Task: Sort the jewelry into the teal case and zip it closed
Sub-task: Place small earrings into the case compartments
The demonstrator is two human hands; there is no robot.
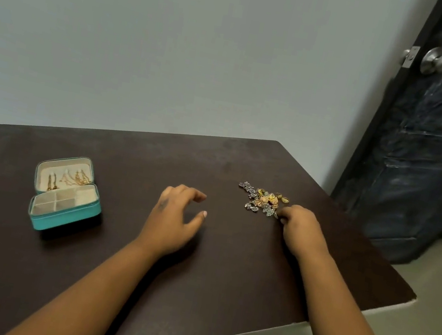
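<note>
One open teal case (67, 196) sits on one dark table (108, 265). One tangled pile of jewelry (262, 200) lies there too; its pieces are too small to count. Two hands show: a left hand (175, 218) and a right hand (299, 225). One door (439, 146) has one knob (436, 60).

Bare forearms, no sleeves; small dark mark on left hand (173, 215).

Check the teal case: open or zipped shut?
Open. The teal case has its lid tipped back, gold pieces hanging inside it, and the cream compartments exposed.
</note>
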